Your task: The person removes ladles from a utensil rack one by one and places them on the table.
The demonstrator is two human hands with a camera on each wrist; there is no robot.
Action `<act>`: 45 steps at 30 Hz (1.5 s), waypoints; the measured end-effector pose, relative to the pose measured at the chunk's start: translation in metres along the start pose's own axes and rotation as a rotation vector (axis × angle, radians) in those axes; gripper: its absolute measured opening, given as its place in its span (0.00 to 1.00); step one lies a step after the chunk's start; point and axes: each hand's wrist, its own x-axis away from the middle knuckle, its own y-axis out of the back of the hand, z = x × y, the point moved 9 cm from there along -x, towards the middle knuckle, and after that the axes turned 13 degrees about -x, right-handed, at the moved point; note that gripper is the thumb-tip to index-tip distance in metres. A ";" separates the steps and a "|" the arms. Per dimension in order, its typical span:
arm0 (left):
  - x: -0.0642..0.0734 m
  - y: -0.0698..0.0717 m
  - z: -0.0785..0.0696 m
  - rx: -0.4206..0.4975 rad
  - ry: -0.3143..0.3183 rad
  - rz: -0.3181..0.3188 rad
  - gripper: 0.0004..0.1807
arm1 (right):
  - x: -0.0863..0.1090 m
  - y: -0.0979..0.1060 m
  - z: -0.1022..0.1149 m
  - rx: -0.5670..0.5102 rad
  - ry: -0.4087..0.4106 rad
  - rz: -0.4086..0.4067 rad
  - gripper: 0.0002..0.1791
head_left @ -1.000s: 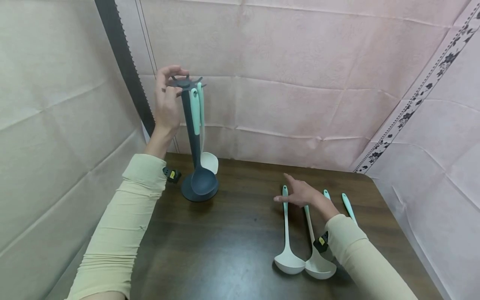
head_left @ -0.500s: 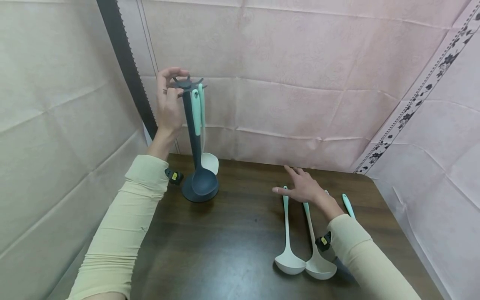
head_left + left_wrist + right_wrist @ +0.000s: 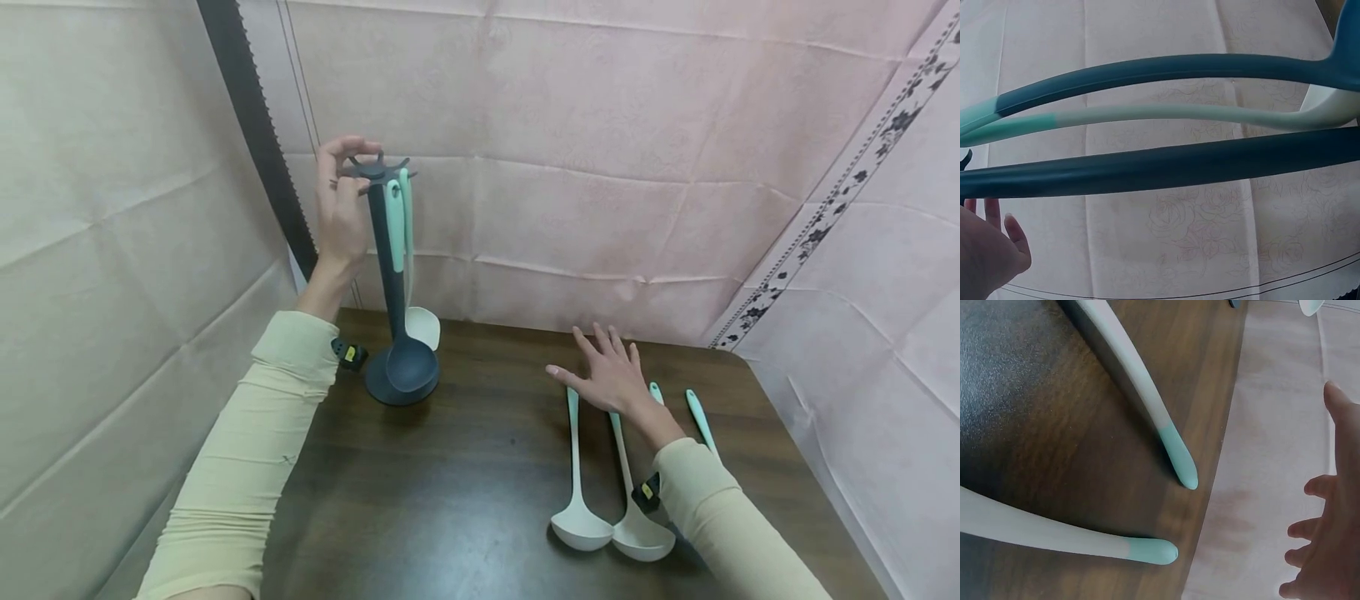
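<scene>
At the left, my left hand [image 3: 341, 221] grips the hooked top of a dark utensil stand [image 3: 383, 250] between thumb and fingers. From the stand hang a dark ladle [image 3: 412, 365] with a mint handle and a white-headed utensil [image 3: 423, 327], its kind partly hidden. The stand's pole [image 3: 1147, 165] runs beside both handles in the left wrist view. My right hand [image 3: 609, 379], fingers spread, is over the handle ends of two white ladles [image 3: 579, 525] [image 3: 643, 537] with mint grips. The right wrist view shows that hand apart from the ladle handles [image 3: 1179, 456].
Two more mint handles [image 3: 657, 392] [image 3: 699, 417] lie at the right, their lower parts hidden by my right sleeve. The brown wooden table [image 3: 450, 467] ends against a pale cloth wall [image 3: 570, 208]; cloth also hangs at both sides.
My right hand has shifted slightly toward the back of the table and its fingers have spread. My left hand stays on the stand's top.
</scene>
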 end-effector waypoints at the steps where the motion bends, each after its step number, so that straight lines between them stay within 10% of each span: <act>1: 0.000 -0.001 0.000 0.000 0.001 0.002 0.24 | 0.000 0.000 0.000 0.002 0.001 -0.006 0.57; 45: 0.000 0.001 -0.003 -0.077 -0.027 0.002 0.29 | -0.026 0.019 0.130 -0.227 0.205 -0.108 0.58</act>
